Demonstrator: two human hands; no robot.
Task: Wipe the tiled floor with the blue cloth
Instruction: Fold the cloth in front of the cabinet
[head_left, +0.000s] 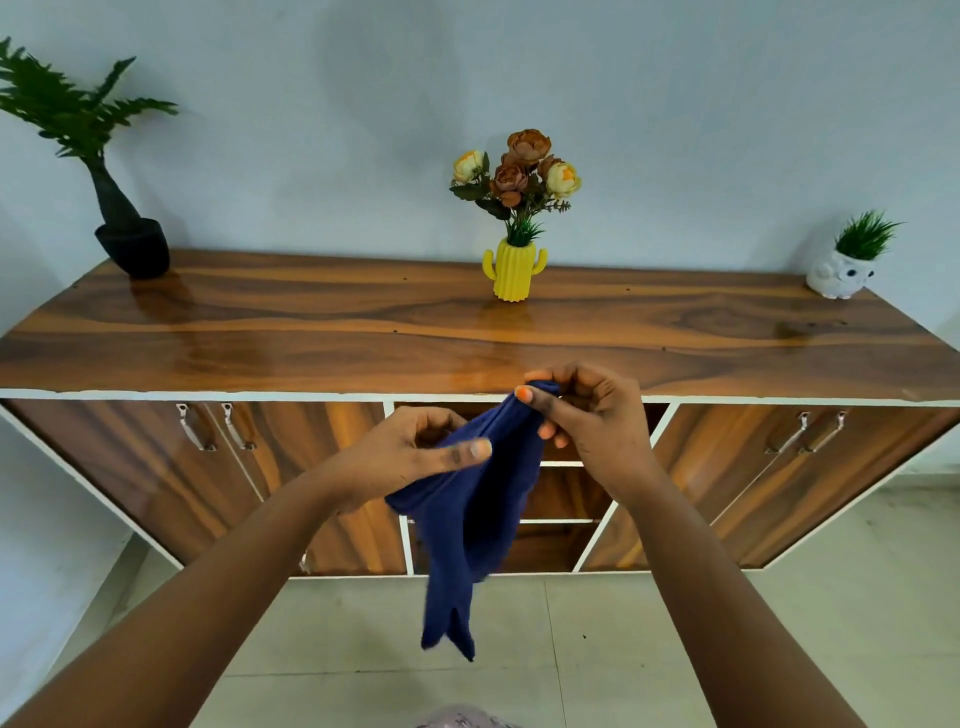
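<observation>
Blue cloth (470, 519) held in the air before the wooden sideboard (467, 332), well above the tiled floor (675, 649). Right hand (592, 415): grip clamped on the cloth's top corner, thumb and fingers pinching. Left hand (410, 452): fingers curled round the cloth lower down, thumb laid across the front; fingertips hidden behind fabric. Cloth hangs in folds, its full shape hard to make out. The cloth and hands cover the sideboard's middle shelves. Palm plant (78, 119) on the surface is cut off at the left edge.
</observation>
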